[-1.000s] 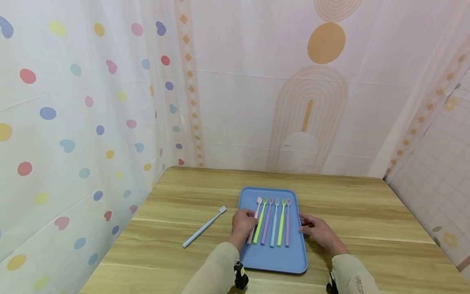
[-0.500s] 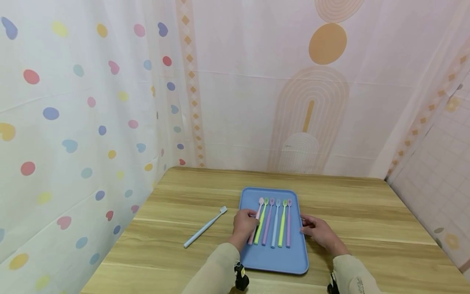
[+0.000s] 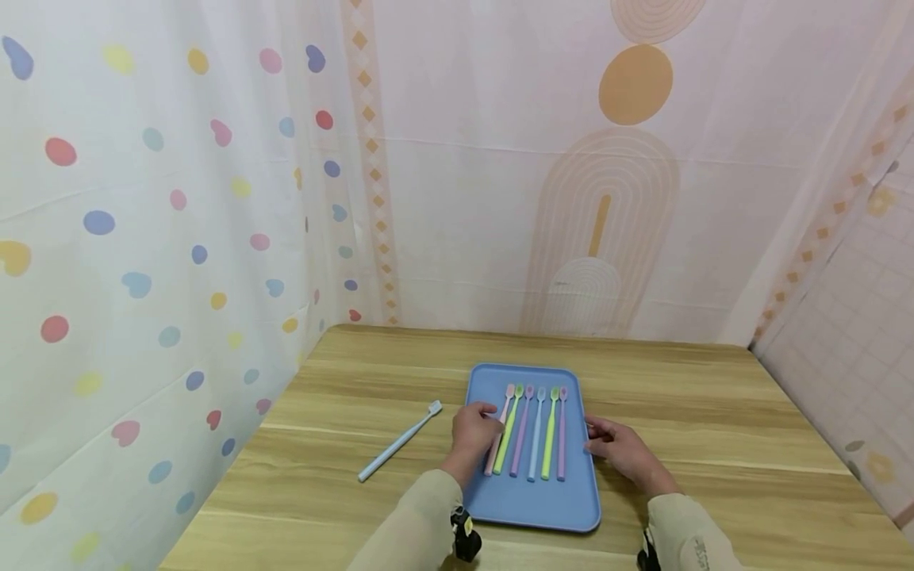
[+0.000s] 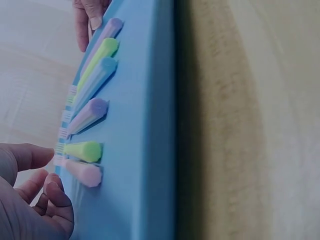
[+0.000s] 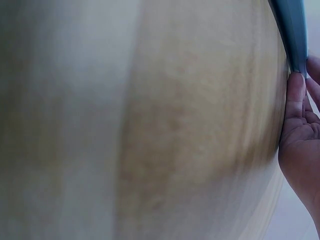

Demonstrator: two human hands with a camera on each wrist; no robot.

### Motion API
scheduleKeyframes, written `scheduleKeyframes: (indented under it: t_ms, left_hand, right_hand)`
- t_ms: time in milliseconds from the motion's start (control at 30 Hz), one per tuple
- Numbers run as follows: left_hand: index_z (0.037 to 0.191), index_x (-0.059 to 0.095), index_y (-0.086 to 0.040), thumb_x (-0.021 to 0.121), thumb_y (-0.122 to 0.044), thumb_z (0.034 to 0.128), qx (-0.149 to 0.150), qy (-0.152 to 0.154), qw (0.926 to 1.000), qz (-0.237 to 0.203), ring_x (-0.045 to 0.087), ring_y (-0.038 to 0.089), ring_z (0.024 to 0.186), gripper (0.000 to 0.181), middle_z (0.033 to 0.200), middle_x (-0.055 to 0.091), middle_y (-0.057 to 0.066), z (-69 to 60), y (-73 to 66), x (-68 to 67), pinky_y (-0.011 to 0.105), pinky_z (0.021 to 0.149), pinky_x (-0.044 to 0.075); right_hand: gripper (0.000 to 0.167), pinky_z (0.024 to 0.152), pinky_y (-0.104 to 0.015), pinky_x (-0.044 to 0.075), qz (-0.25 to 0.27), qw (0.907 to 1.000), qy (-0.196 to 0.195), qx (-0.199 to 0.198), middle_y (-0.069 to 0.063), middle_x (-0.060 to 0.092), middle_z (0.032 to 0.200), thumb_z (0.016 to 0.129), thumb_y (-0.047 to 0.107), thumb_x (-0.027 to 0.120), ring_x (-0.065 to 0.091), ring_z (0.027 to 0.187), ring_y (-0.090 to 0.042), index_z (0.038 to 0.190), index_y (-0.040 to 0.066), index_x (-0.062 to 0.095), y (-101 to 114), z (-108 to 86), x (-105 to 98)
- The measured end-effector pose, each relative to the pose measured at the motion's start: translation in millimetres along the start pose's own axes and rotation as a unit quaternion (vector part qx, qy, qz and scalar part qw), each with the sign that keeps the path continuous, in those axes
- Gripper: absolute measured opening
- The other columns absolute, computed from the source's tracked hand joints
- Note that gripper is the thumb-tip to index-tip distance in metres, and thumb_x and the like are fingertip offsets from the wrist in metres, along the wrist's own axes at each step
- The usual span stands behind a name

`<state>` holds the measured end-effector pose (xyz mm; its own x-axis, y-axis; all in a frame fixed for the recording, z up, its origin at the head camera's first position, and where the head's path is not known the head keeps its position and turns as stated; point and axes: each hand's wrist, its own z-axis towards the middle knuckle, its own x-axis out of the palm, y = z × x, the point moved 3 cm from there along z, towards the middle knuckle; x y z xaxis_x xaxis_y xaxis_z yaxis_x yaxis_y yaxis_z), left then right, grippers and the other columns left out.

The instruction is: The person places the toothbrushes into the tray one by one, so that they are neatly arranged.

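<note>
A blue tray lies on the table and bears a row of toothbrushes. At the row's left end is a pink toothbrush, beside a green toothbrush. My left hand hovers over the tray's left side at the pink toothbrush and partly covers it in the head view. In the left wrist view its fingers are spread apart and loosely bent, with a gap between them and the handles. With thumb and fingers, my right hand holds the tray's right rim.
A light blue toothbrush lies alone on the wooden table, left of the tray. Further right in the row are a purple toothbrush, a blue toothbrush and others. A patterned curtain hangs behind the table.
The pink toothbrush's head has shifted slightly right, closer to the green one. My left hand has drawn a little left, off the brush. My right hand has stayed at the rim.
</note>
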<state>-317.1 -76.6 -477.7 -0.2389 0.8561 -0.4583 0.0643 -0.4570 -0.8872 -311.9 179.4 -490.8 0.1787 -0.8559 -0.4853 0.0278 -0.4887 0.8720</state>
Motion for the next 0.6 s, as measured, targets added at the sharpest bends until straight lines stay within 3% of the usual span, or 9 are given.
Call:
scheduleKeyframes:
  t_ms: [600]
  left_hand:
    - [0.107, 0.071, 0.005, 0.076, -0.001, 0.0764, 0.011, 0.007, 0.9999, -0.012, 0.057, 0.019, 0.071, 0.032, 0.084, 0.064, 0.009, 19.3, 2.5, -29.3, 0.033, 0.064, 0.051]
  right_hand:
    - [0.051, 0.084, -0.036, 0.048, -0.001, 1.0, -0.005, 0.006, -0.014, 0.062, 0.115, 0.093, 0.001, 0.064, 0.055, 0.099, -0.025, 0.141, -0.006, 0.049, 0.6, 3.4, 3.1]
